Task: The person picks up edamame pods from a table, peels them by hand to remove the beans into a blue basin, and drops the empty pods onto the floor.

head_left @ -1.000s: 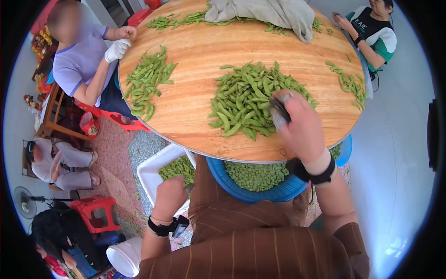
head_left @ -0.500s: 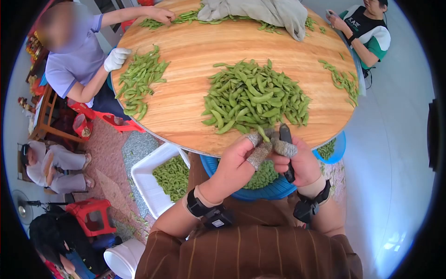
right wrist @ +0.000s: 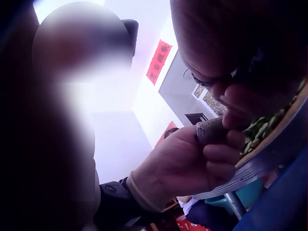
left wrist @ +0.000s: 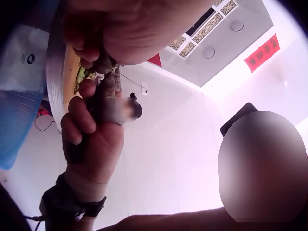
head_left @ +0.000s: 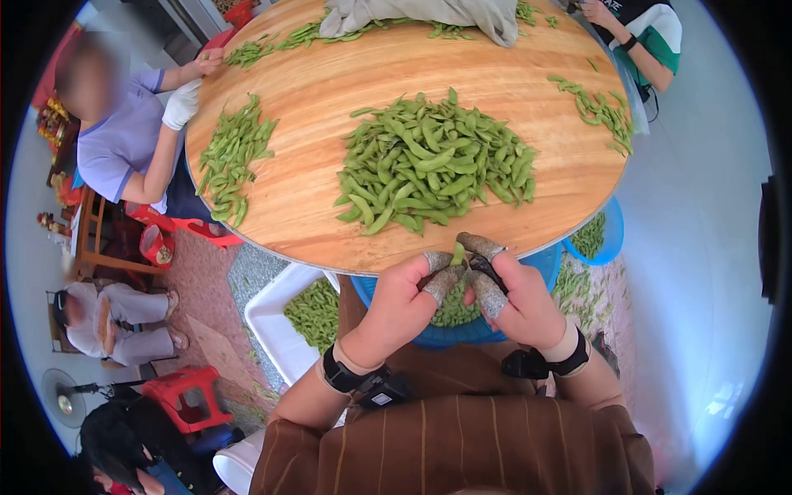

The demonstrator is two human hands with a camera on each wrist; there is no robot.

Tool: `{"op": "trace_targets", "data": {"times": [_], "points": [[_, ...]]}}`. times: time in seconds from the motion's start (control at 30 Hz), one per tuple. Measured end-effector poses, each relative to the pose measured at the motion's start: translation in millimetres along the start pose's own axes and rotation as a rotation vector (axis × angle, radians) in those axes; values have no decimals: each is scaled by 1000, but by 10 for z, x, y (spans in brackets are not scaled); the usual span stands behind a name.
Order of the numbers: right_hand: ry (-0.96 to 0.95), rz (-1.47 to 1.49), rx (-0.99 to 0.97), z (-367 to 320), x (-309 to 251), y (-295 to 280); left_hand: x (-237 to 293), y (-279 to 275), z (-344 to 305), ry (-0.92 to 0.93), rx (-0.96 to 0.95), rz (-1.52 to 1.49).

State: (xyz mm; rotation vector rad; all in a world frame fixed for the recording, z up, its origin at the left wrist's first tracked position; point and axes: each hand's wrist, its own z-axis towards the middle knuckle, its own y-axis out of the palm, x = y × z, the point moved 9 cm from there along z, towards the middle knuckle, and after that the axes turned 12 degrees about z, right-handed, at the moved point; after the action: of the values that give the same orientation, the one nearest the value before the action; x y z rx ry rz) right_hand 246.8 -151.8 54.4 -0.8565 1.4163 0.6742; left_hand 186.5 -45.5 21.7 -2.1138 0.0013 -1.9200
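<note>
In the head view the left hand (head_left: 402,299) pinches a green pod (head_left: 459,253) between thumb and forefinger, both wrapped in grey tape. Touching it from the right, the right hand (head_left: 521,299) has taped fingers around a dark object (head_left: 480,266), partly hidden, at the pod. Both hands are just off the table's near edge, above a blue basin (head_left: 464,332) of shelled beans. A large heap of pods (head_left: 433,161) lies on the round wooden table (head_left: 305,186) beyond them. The wrist views are dark; the pod is hidden there.
Smaller pod piles lie at the table's left (head_left: 235,153) and right (head_left: 606,114); a grey cloth (head_left: 429,15) lies at the far side. A white crate (head_left: 276,318) of pods stands lower left, a blue tub (head_left: 609,235) right. Other people sit around.
The right hand has come back from the pod heap, and the left hand has risen from beside the white crate to meet it. The dark object has tilted between the fingers.
</note>
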Motion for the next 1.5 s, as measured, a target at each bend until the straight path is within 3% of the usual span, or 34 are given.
{"op": "trace_targets", "data": {"times": [0.13,0.2,0.27,0.3,0.33,0.37,0.4,0.47,0.5,0.53,0.6,0.63,0.7,0.73,0.8,0.93,1.0,1.03,1.1,1.13,1.2,1.23,1.3,1.33,1.37,1.4,1.47,1.5], "points": [[32,51,-13,-10,70,-16,-34,24,6,24,10,43],[25,53,-16,-12,97,-42,82,-20,-10,145,98,310],[196,362,-87,-39,273,2,184,-24,-31,239,110,449],[195,365,-84,-48,266,-13,274,-17,-63,332,125,588],[295,590,-134,-89,304,60,310,-50,-81,332,120,589],[395,816,-184,-142,320,140,99,-1,-57,47,-81,110],[396,819,-182,-163,302,125,-77,181,-124,-241,-274,-372],[537,1118,-259,-268,288,249,-115,253,-125,-243,-321,-502],[541,1124,-256,-265,301,249,-108,317,-136,-239,-366,-632],[525,987,-201,-236,356,186,-124,376,-139,-245,-369,-634],[510,850,-147,-235,434,125,-108,244,-49,-98,-112,-327],[429,771,-173,-227,413,122,-141,226,-50,-101,-114,-328],[349,695,-199,-226,372,109,-49,176,-50,101,-138,192],[388,695,-188,-236,397,96,-43,179,-51,98,-142,194],[425,697,-177,-262,449,104,216,164,-100,390,31,785],[344,794,-122,-275,514,142,234,235,-165,496,155,789],[330,794,-101,-295,552,143,27,217,-100,230,90,318],[320,792,-85,-314,578,137,56,224,-106,229,84,319],[311,793,-65,-354,629,119,-294,378,-130,-266,-103,-258],[341,848,-77,-387,665,128,-316,362,-122,-268,-107,-258],[369,904,-87,-433,726,112,-423,548,-173,-430,-288,-665],[356,862,-67,-435,758,63,-435,553,-175,-430,-288,-665],[344,823,-48,-417,790,29,-413,513,-163,-276,-319,-107],[327,645,4,-389,810,-34,-410,533,-173,-278,-320,-106],[308,465,55,-366,823,-105,-314,526,-149,-155,-296,46],[307,467,55,-341,910,-99,-213,518,-136,-30,-271,198],[-28,-56,145,-255,835,-231,-281,510,-133,-104,-284,169],[-28,-55,144,-252,826,-247,-357,510,-144,-179,-297,138]]}}
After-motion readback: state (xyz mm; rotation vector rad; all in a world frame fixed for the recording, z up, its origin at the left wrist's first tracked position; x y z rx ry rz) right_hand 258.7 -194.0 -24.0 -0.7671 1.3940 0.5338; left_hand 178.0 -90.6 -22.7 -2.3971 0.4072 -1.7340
